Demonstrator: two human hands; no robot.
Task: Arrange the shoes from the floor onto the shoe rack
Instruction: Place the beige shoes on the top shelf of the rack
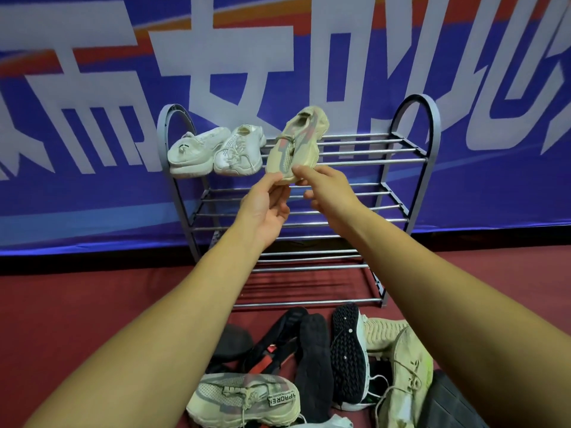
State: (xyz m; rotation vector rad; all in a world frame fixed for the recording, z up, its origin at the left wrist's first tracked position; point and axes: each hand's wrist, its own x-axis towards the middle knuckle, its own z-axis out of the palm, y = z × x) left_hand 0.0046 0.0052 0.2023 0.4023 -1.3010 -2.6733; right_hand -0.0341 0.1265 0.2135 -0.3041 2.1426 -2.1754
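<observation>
At 6 o'clock a pile of shoes [346, 350] clutters the floor [92, 304] before the rack [370, 151]. On its top shelf, white shoes [239, 154] sit at 9 o'clock of the beige shoe [296, 143]. Your left hand [265, 208] and right hand [330, 193] both pinch its toe.

Shoe rack [414, 143] against banner [92, 118] behind. Top shelf, left end: outer sneaker [191, 152], inner sneaker [239, 154] touching its right side. Third sneaker [293, 143] just right of those, left hand [265, 205] and right hand [330, 189] at its near end. Shoe pile [309, 359] on floor [77, 304] before rack
</observation>
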